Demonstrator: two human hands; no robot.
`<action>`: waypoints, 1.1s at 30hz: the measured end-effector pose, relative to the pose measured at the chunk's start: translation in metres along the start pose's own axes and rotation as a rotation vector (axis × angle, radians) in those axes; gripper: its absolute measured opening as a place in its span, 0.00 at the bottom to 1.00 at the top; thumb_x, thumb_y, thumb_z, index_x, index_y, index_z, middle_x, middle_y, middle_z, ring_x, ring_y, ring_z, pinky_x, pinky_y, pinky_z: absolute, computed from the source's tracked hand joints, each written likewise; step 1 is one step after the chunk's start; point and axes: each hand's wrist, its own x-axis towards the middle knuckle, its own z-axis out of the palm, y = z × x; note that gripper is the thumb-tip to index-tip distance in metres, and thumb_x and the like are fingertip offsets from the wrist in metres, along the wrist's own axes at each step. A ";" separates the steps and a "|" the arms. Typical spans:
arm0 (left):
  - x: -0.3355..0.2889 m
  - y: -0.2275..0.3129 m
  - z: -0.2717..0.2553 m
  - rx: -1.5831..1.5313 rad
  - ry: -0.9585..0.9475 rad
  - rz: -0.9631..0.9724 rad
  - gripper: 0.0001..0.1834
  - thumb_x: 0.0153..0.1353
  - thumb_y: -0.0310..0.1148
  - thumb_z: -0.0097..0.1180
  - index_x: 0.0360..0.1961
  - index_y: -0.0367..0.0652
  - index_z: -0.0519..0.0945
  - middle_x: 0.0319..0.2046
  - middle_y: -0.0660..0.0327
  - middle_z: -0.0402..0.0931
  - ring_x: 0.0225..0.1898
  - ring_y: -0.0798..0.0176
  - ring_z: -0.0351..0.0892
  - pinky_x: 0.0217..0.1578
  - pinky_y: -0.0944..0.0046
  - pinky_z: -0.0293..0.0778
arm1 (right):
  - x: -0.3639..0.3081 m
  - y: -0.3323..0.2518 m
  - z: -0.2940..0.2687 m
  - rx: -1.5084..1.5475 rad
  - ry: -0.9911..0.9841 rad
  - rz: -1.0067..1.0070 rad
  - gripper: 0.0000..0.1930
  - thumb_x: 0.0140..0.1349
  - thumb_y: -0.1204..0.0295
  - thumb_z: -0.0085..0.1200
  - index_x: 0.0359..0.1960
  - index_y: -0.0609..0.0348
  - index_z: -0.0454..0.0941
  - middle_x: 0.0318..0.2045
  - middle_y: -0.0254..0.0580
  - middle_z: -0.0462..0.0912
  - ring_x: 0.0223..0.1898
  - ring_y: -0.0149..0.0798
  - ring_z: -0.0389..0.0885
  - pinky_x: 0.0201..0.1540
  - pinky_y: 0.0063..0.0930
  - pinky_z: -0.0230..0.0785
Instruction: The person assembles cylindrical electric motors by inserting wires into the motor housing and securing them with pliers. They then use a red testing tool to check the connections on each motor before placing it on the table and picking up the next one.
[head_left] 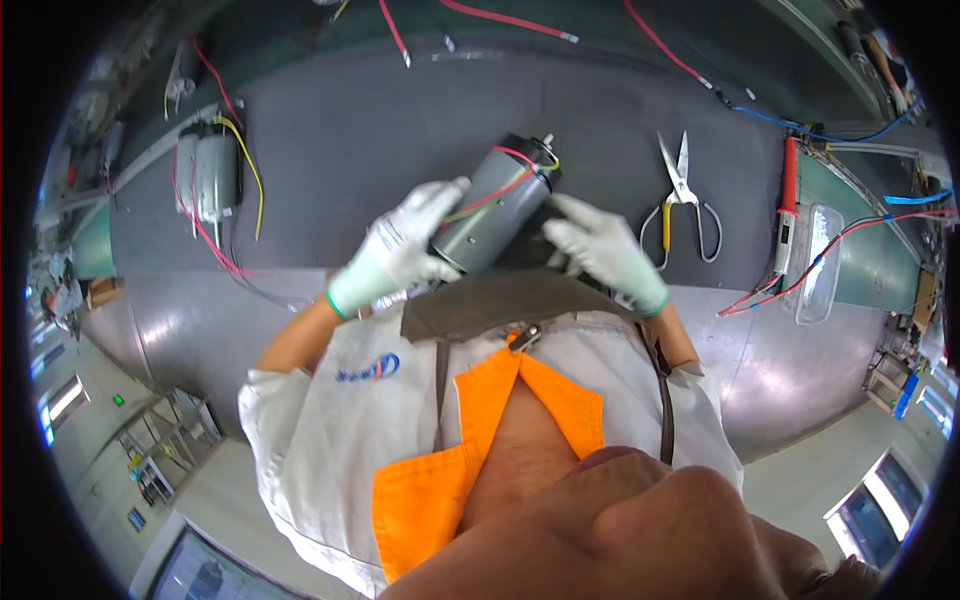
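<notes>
A grey cylindrical motor (490, 220) with a black end cap and a short shaft lies tilted on the dark mat before me. Red and yellow wires (515, 182) run from its capped end across its body. My left hand (405, 240), in a white glove, grips the motor's left side, fingers over the top and thumb near its lower end. To the right of the motor is my gloved right hand (597, 243), its fingers apart and partly bent. Those fingertips are close to the motor's right side; whether they touch it, I cannot tell.
Scissors (682, 195) with a yellow-marked handle lie right of my right hand. Farther right are a red-handled tool (788, 190) and a clear plastic tray (822, 265). More grey motors (212, 175) with trailing wires stand at left. Red wires (510, 18) lie along the far side.
</notes>
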 end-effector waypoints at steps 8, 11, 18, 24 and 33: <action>0.226 -0.009 0.030 -0.052 0.474 -0.166 0.59 0.44 0.54 0.76 0.73 0.35 0.64 0.63 0.39 0.71 0.66 0.39 0.69 0.66 0.51 0.67 | 0.177 -0.044 -0.101 -0.424 0.703 -0.569 0.27 0.69 0.58 0.57 0.61 0.67 0.76 0.49 0.58 0.86 0.48 0.48 0.86 0.53 0.39 0.76; 0.322 -0.042 0.015 -0.512 0.616 -0.178 0.38 0.56 0.46 0.73 0.62 0.34 0.74 0.46 0.51 0.84 0.42 0.55 0.86 0.40 0.58 0.80 | 0.197 -0.073 -0.131 -0.277 0.651 -0.632 0.28 0.72 0.57 0.53 0.67 0.61 0.73 0.56 0.62 0.83 0.58 0.52 0.83 0.59 0.36 0.72; 0.250 -0.049 -0.004 -1.111 0.340 -0.284 0.27 0.72 0.34 0.56 0.68 0.35 0.68 0.45 0.52 0.81 0.29 0.68 0.80 0.25 0.71 0.68 | 0.045 -0.021 -0.164 0.011 1.026 -0.406 0.19 0.71 0.68 0.59 0.60 0.63 0.79 0.32 0.35 0.83 0.29 0.24 0.79 0.35 0.24 0.75; 0.182 -0.001 0.018 -1.296 -0.023 -0.264 0.23 0.76 0.41 0.51 0.63 0.34 0.75 0.41 0.57 0.81 0.37 0.68 0.83 0.35 0.70 0.79 | 0.015 0.007 -0.264 0.633 0.587 -0.797 0.24 0.73 0.68 0.56 0.67 0.62 0.70 0.38 0.41 0.84 0.35 0.30 0.81 0.36 0.21 0.73; 0.187 0.033 -0.005 -1.307 -0.147 -0.205 0.23 0.73 0.45 0.57 0.51 0.33 0.83 0.35 0.59 0.83 0.37 0.65 0.84 0.43 0.64 0.82 | 0.042 -0.012 -0.083 -0.156 -0.100 -0.146 0.13 0.69 0.68 0.58 0.52 0.55 0.87 0.32 0.38 0.88 0.30 0.24 0.82 0.33 0.19 0.75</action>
